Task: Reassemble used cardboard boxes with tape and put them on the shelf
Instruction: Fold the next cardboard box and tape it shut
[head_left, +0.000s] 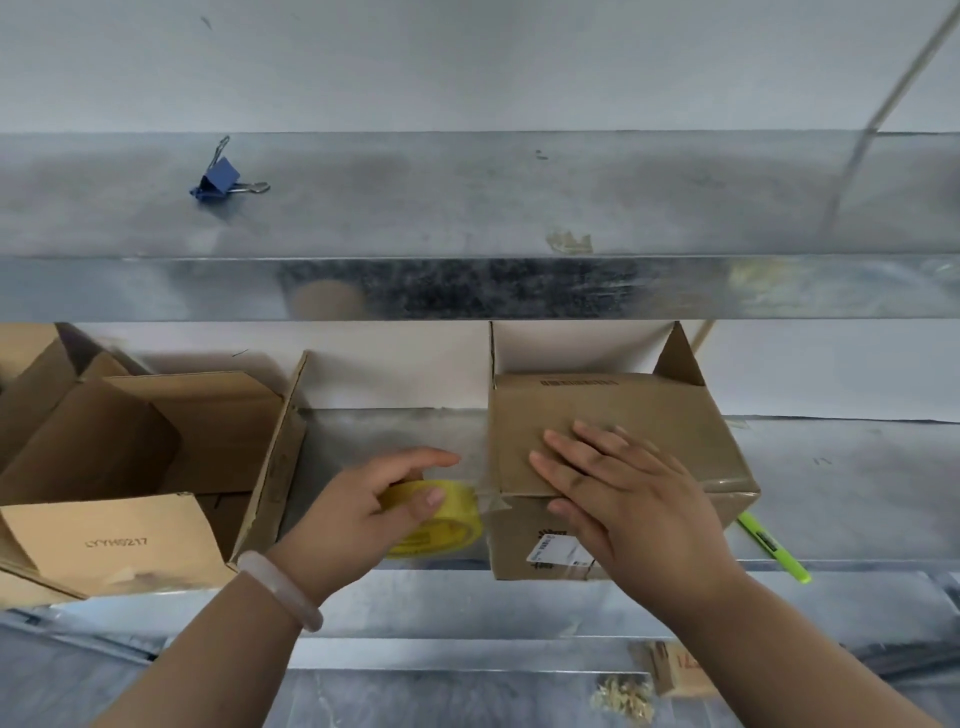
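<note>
plain white wall (467, 62) behind galvanized metal shelf (467, 208); dull reflections on shelf front lip, soft even light.

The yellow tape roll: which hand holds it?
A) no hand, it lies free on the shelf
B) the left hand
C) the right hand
B: the left hand grips the yellow tape roll, while the right hand lies flat on the small cardboard box.

A brown cardboard box (649, 410), rear flaps raised, was set on the metal shelf (857, 483); a yellow tape roll (447, 525) was gripped just left of it.
</note>
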